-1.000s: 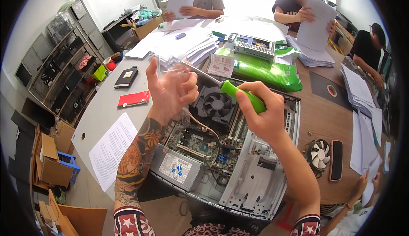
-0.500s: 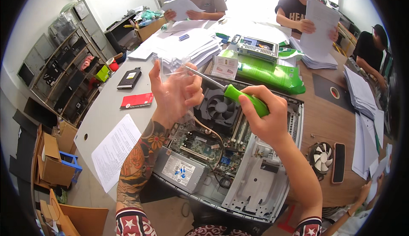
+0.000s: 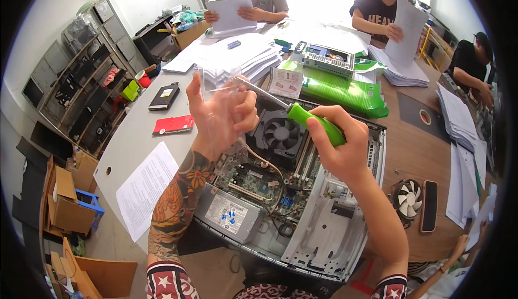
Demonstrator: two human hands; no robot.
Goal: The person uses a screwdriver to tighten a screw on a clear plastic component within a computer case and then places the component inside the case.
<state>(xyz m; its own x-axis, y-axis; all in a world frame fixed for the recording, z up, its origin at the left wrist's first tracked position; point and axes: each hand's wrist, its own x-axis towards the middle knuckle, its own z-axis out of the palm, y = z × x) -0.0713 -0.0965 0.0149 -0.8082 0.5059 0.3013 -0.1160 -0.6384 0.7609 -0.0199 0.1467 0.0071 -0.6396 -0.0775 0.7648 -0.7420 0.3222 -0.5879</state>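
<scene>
My left hand [image 3: 229, 107] is closed around a clear plastic blister pack [image 3: 216, 76], held up above an opened desktop computer case [image 3: 356, 245]. In my right hand [image 3: 348, 150] is a screwdriver [image 3: 300, 116] with a bright green handle and a metal shaft. Its shaft points up and left, with the tip at the plastic beside my left fingers; whether it touches cannot be made out. Below my hands, the case shows a black cooling fan [image 3: 281, 134], a green circuit board [image 3: 253, 183] and a silver power supply [image 3: 224, 215] with small blue bits on its label.
Left on the table lie a black drive [image 3: 164, 97], a red card [image 3: 174, 124] and a printed sheet [image 3: 145, 191]. Behind the case are a green packet [image 3: 345, 94] and a metal drive cage [image 3: 326, 60]. A loose fan [image 3: 407, 199] and phone [image 3: 429, 207] lie right. Several people handle papers.
The screwdriver and my right hand have shifted slightly right and down. My left hand stays nearly in place with the plastic. Across the table, people have moved their papers.
</scene>
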